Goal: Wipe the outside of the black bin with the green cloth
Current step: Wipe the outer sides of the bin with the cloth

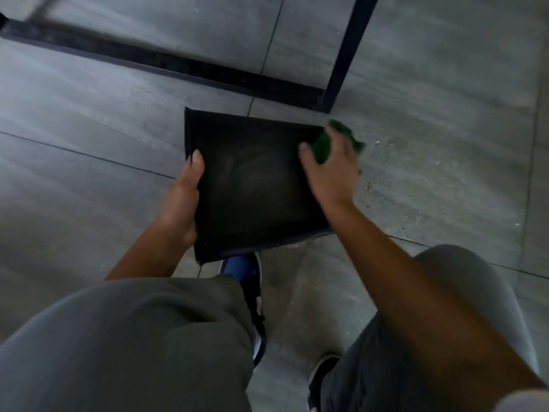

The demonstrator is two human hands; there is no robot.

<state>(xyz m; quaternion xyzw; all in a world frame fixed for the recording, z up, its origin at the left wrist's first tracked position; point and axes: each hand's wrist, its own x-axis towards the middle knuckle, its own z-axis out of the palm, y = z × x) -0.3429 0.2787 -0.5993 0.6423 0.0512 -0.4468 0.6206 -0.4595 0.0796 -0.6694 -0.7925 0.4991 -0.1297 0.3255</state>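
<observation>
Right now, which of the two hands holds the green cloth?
The right hand; the green cloth is bunched in it. The left hand only grips the black bin.

Open floor [89, 120] lies wide to the left of the black bin [252, 185], and more bare floor runs off to the right. On the far side, a black metal frame [184, 66] crosses just beyond the bin's far rim, its upright bar [347, 52] close to the far right corner. Near side is crowded: knees and a blue shoe [243, 269] sit tight beneath the bin.
</observation>
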